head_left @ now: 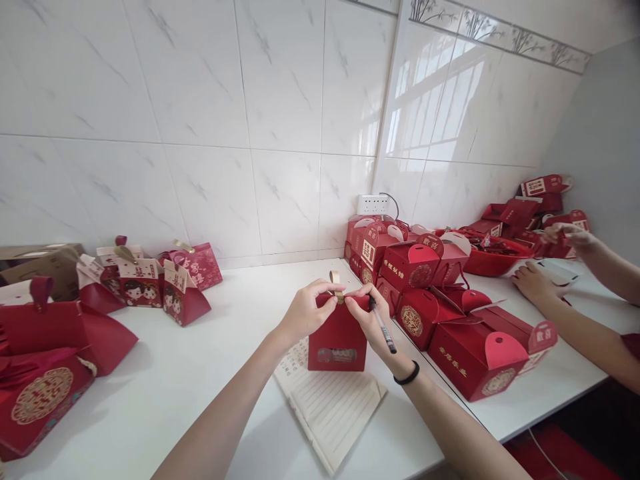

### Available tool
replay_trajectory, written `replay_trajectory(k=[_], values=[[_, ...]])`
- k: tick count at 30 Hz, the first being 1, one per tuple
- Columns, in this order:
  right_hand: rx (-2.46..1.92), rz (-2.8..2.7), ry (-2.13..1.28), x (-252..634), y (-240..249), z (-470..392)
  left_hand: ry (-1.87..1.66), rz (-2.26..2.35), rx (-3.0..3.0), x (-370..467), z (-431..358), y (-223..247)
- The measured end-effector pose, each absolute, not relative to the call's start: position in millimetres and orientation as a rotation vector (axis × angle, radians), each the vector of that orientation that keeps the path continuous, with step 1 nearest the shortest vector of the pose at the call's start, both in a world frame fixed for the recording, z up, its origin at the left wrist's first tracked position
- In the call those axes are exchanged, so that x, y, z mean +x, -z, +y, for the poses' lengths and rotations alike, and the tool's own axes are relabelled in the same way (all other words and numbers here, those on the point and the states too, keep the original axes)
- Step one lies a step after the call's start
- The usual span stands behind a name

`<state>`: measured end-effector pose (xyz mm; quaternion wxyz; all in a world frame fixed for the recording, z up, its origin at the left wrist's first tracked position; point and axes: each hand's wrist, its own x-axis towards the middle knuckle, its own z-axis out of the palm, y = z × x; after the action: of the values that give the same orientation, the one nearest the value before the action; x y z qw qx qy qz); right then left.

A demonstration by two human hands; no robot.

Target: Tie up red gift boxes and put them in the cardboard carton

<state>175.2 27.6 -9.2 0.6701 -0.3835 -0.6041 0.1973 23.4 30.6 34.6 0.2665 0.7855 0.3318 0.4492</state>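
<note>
In the head view, the landmark is the open notebook (345,417) on the white table (225,373). The red box (336,340) is upright over its far part; whether it rests on the paper or hangs just above it I cannot tell.

The left hand (306,313) pinches the box's top edge between thumb and fingers, on the left side of the gold ribbon loop (335,276). The right hand (365,315) pinches the same edge on the loop's other side, with a black pen (383,325) tucked between its fingers and pointing down toward the notebook's right edge. So the box lies directly below and between both hands, touching each, its window facing the wearer.

The paired pinch probably keeps the top edges together and the loop upright between the thumbs; tucking the pen away likely frees the fingertips while keeping it handy. The notebook, lying under the work, may be there for quick writing.

Left of the notebook, well apart, stand small ribbon-topped boxes (140,283) and a large red bag (40,393), perhaps set aside to leave working space. Right of it, stacked red gift boxes (477,350) form a bank, and farther right another person's hand (536,283) rests near a red basin (493,262).
</note>
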Motion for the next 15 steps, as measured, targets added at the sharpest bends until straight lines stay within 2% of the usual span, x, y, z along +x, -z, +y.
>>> replay_trajectory(k=[15], values=[[-0.843,-1.371,-0.466,175.7,11.0,28.3,-1.207,0.930,2.151,22.8,30.6,-35.9]])
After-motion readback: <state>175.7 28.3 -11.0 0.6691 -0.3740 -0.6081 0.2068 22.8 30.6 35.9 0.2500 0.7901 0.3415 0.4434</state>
